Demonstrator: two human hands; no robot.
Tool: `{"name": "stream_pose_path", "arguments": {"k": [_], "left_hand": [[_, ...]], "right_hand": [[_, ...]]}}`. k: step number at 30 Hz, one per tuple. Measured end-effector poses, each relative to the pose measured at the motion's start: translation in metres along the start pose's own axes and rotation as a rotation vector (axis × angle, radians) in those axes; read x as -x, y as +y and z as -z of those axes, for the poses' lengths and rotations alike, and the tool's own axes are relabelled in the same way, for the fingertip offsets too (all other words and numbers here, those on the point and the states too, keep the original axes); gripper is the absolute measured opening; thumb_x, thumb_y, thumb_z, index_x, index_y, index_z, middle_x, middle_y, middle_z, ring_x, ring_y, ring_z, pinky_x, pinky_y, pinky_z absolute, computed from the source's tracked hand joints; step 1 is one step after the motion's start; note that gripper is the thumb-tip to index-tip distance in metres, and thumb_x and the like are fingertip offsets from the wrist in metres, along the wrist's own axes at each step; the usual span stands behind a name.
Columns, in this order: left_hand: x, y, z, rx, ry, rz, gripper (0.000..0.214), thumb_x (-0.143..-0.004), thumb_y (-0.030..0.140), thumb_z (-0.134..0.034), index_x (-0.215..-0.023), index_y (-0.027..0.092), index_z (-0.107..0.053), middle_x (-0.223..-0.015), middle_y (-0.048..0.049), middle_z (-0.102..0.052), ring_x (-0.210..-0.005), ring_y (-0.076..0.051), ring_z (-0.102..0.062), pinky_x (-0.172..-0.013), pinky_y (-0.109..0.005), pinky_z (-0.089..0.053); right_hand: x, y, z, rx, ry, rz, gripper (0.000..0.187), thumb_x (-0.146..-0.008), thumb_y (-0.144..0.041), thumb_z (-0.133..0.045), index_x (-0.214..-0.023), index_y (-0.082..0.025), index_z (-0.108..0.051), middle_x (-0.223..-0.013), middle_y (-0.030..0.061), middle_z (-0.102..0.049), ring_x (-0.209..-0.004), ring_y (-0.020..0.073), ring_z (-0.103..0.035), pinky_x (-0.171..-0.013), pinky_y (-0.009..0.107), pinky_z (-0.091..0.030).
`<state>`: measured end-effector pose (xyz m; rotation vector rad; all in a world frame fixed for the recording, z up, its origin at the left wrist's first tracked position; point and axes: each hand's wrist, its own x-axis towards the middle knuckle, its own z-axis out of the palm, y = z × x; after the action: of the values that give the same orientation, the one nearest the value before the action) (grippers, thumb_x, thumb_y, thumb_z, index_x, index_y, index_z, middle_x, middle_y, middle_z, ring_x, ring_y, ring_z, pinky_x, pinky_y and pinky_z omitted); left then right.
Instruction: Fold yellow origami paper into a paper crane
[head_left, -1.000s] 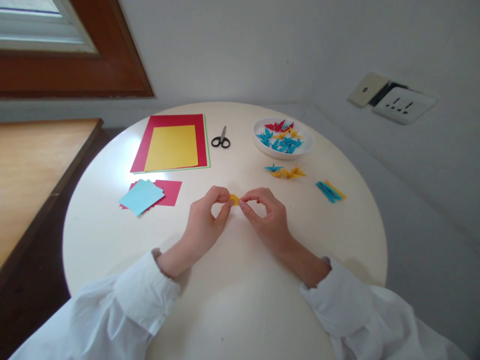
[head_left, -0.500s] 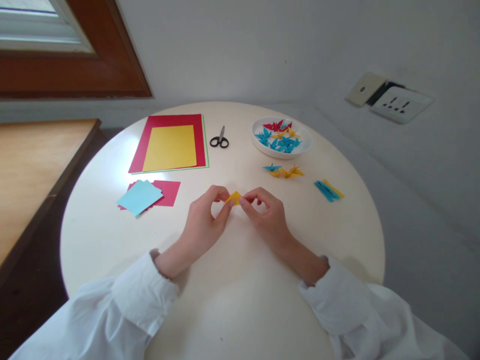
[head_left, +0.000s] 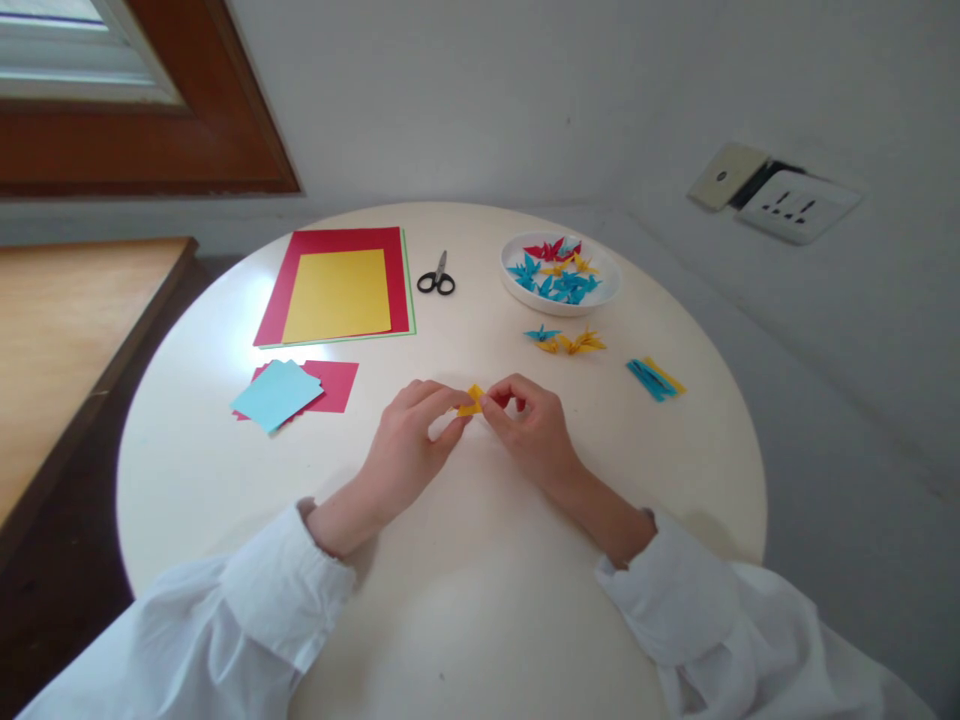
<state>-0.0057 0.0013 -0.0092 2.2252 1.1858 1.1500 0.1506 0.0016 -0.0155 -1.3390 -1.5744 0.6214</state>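
A small folded piece of yellow paper [head_left: 470,406] is held between my two hands, above the middle of the round white table [head_left: 465,560]. My left hand [head_left: 416,430] has its thumb and index finger at the paper's left side, the index finger lying over its edge. On the right side, the thumb and index finger of my right hand [head_left: 534,430] pinch the paper. My fingertips cover parts of it. Just beyond my right hand lie yellow paper cranes [head_left: 583,342] and a blue paper crane [head_left: 541,334].
At the back, a white dish [head_left: 559,308] holds several folded cranes. Scissors [head_left: 436,278] lie beside large red and yellow sheets [head_left: 337,295]. Small blue paper squares [head_left: 277,393] and red ones [head_left: 337,385] are at left; folded blue and yellow strips [head_left: 652,380] at right.
My left index finger has stretched over the yellow paper's left edge, and the paper's visible outline has changed from a wide triangle to a smaller, blockier shape. My right hand keeps its pinch.
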Motion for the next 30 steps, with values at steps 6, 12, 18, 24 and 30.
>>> {"name": "stream_pose_path", "arguments": {"k": [6, 12, 18, 24, 30], "left_hand": [[-0.0027, 0.0036, 0.0015, 0.084, 0.056, 0.122, 0.006, -0.075, 0.017, -0.06, -0.076, 0.021, -0.065, -0.074, -0.002, -0.069, -0.067, -0.015, -0.059, -0.063, -0.027, -0.047], [-0.0055, 0.003, 0.0011, 0.215, 0.057, 0.289, 0.008, -0.076, 0.023, -0.06, -0.071, 0.02, -0.065, -0.069, -0.0005, -0.069, -0.061, -0.013, -0.057, -0.062, -0.026, -0.045], [-0.0081, 0.0059, 0.0029, 0.325, 0.065, 0.405, 0.01, -0.072, 0.024, -0.062, -0.065, 0.018, -0.066, -0.064, -0.0011, -0.068, -0.057, -0.012, -0.055, -0.057, -0.024, -0.042], [-0.0074, 0.0043, 0.0024, 0.336, 0.041, 0.445, 0.012, -0.07, 0.027, -0.066, -0.062, 0.018, -0.067, -0.062, -0.0017, -0.069, -0.056, -0.013, -0.055, -0.056, -0.025, -0.042], [-0.0061, 0.0019, 0.0014, 0.33, 0.022, 0.358, 0.008, -0.073, 0.022, -0.064, -0.067, 0.019, -0.068, -0.065, -0.0006, -0.069, -0.059, -0.012, -0.057, -0.059, -0.024, -0.044]], "right_hand": [[-0.0003, -0.001, -0.0003, -0.089, -0.025, -0.048, 0.018, -0.077, -0.029, -0.054, -0.062, -0.019, -0.053, -0.059, -0.0021, -0.055, -0.059, 0.0122, -0.049, -0.058, 0.027, -0.041], [-0.0007, 0.0039, -0.0037, -0.396, 0.011, -0.102, 0.033, -0.069, -0.042, -0.068, -0.092, -0.022, -0.054, -0.096, 0.0047, -0.059, -0.091, 0.0173, -0.058, -0.066, 0.027, -0.05], [0.0004, 0.0037, -0.0061, -0.564, -0.181, -0.158, 0.046, -0.065, -0.039, -0.072, -0.103, -0.026, -0.049, -0.093, 0.0034, -0.06, -0.09, 0.017, -0.062, -0.076, 0.033, -0.054], [-0.0012, 0.0017, -0.0019, -0.598, -0.226, -0.193, 0.042, -0.065, -0.026, -0.069, -0.102, -0.024, -0.049, -0.085, 0.0008, -0.061, -0.082, 0.0155, -0.063, -0.074, 0.032, -0.053], [-0.0022, 0.0031, -0.0015, -0.572, -0.238, -0.155, 0.023, -0.063, -0.016, -0.061, -0.085, -0.022, -0.054, -0.081, -0.0005, -0.058, -0.076, 0.0128, -0.059, -0.067, 0.027, -0.05]]}}
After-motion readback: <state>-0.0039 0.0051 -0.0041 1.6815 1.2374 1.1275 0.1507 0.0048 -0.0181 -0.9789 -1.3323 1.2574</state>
